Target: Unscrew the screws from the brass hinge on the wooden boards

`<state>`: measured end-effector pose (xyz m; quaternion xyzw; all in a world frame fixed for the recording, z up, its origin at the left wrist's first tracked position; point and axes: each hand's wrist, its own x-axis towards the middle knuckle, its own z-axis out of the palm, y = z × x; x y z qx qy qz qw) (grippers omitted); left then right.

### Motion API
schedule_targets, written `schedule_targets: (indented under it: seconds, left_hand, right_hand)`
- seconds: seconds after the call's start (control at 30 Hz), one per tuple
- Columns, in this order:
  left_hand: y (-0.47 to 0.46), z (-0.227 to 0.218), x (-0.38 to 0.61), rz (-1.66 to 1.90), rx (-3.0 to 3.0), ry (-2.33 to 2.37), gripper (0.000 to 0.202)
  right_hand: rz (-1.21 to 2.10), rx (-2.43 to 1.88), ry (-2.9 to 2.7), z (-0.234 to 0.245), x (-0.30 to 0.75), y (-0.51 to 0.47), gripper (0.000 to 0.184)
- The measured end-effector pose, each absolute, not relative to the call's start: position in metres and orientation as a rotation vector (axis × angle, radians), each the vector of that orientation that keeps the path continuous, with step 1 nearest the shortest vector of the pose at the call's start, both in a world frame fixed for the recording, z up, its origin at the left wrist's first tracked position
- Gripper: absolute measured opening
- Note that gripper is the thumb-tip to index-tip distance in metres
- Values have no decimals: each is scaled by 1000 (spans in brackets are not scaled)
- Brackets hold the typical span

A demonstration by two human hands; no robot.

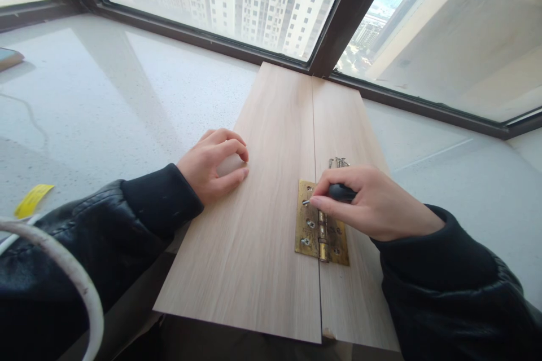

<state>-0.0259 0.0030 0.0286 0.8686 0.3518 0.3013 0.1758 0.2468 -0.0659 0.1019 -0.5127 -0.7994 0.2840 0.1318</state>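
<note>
Brass hinge (322,229) flat across boards (258,225)

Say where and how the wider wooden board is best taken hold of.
Probably by its long left edge, coming from the left. The wider board lies flat, most of that edge exposed, the left hand at it, while the brass hinge spans its right seam and the window frame blocks its far end.

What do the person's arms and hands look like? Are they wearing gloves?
The left sleeve and right sleeve are black and shiny like a jacket, ending in duller black cuffs. No gloves: the left hand and right hand are bare, with no rings showing.
</note>
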Motion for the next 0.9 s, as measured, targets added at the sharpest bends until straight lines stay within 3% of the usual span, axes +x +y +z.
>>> schedule_targets:
  seconds: [0.17, 0.37, 0.57, 0.77, 0.9]
  left_hand:
    - [3, 29, -26, 852, 2466, 989, 14]
    - [3, 29, -26, 839, 2466, 996, 14]
    - [4, 29, -27, 844, 2463, 1002, 14]
    - [2, 31, -25, 849, 2461, 995, 15]
    - [3, 31, -25, 842, 2464, 1010, 13]
  right_hand:
    - [829, -1355, -2352, 98, 246, -66, 17]
    - [545, -1276, -2380, 94, 243, -66, 15]
    - [786, -1356, -2358, 98, 243, -68, 18]
    - [565, -1388, -2353, 93, 245, -67, 20]
    - [614, -1465, -2375, 96, 246, -69, 24]
